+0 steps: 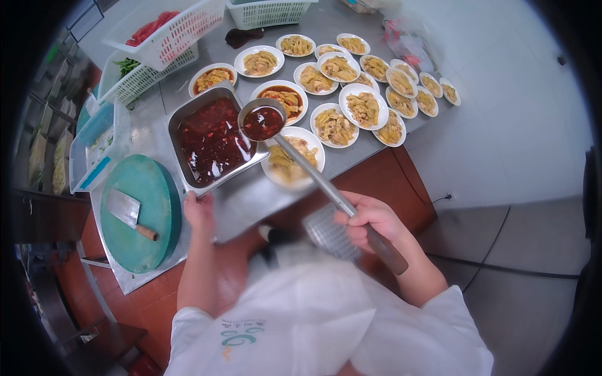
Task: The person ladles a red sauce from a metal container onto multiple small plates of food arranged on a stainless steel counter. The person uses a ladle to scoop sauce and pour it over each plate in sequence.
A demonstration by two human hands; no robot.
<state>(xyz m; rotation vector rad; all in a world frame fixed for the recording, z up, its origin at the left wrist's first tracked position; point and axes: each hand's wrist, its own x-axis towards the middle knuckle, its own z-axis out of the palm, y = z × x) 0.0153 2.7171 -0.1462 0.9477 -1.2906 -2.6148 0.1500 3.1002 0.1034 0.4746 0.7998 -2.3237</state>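
Observation:
My right hand (374, 218) grips the handle of a metal ladle (263, 122). Dark red sauce with chopped bits fills the ladle's bowl, which hangs over the right rim of a rectangular steel pan (211, 136). The pan holds the same red sauce. At its near left corner, my left hand (198, 210) grips the pan's edge. Just right of the pan, a white plate of pale sliced meat (291, 160) lies partly under the ladle. Beyond the ladle, a plate (288, 101) and another farther left (212, 77) hold food sitting in red sauce.
Several more plates of sliced food (364, 105) crowd the right of the steel table (240, 211), some stacked overlapping. On the left, a cleaver (127, 209) lies on a round green chopping board (136, 254). Plastic baskets (188, 33) and a clear plastic tub (94, 150) stand beyond.

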